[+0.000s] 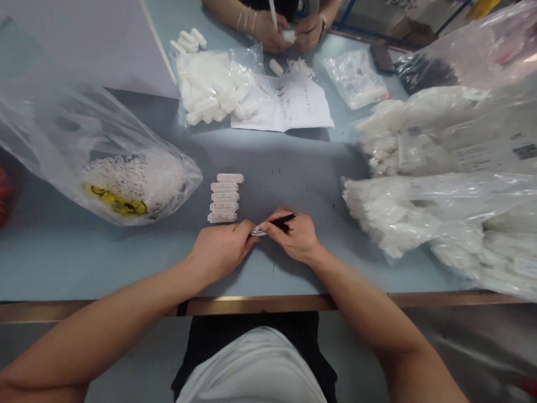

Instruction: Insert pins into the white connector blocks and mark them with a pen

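Near the table's front edge, my left hand (222, 248) is closed on one end of a small white plastic piece (258, 230) with dark marks on it. My right hand (297, 235) grips a black pen-like tool (284, 220), its fingers touching the right end of the same piece. The tool's tip is hidden by the fingers. Just beyond my left hand, several similar white pieces (225, 197) lie in a stacked column, long sides next to each other.
A clear bag (138, 184) of small white parts sits at left, and bulky bags (419, 207) of white parts at right. Across the table (293, 162), a person's hands (289, 33) hold a white piece behind a paper sheet (293, 109) and another filled bag (213, 84).
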`<state>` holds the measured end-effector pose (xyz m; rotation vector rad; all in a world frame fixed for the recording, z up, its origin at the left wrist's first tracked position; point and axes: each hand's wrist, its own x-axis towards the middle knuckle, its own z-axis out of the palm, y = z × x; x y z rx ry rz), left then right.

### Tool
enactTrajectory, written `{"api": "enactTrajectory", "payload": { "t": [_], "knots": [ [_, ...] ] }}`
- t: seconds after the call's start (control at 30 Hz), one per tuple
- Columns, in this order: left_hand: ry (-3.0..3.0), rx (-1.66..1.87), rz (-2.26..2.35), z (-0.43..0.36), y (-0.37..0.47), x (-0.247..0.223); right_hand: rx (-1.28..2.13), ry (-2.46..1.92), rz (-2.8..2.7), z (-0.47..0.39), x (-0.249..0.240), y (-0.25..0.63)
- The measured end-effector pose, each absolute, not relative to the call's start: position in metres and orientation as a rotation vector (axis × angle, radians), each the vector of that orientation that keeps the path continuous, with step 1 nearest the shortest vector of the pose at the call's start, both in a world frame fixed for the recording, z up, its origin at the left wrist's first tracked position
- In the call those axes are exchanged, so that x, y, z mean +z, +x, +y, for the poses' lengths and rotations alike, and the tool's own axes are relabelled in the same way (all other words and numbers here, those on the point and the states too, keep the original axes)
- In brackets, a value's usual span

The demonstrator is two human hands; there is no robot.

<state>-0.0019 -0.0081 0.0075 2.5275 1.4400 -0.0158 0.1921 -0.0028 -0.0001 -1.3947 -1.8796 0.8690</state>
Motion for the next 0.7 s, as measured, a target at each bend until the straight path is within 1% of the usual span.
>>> {"api": "enactTrajectory", "payload": {
  "t": [0.27, 0.57, 0.7],
  "knots": [
    [2.515, -0.033, 1.438, -0.0083, -0.0017, 0.0093, 0.869, -1.419, -1.915, -0.0022, -0.0017, 0.1906],
    [2.513, -0.012, 1.444, -0.0083, -0.0019, 0.0059, 0.772, -1.375, -2.042, -0.0032, 0.0027, 0.1871],
    [2.509, -0.011, 1.441, -0.0077, -0.0016, 0.007, 0.828, -1.387, -1.954, -0.0025, 0.0009, 0.1891]
  ]
}}
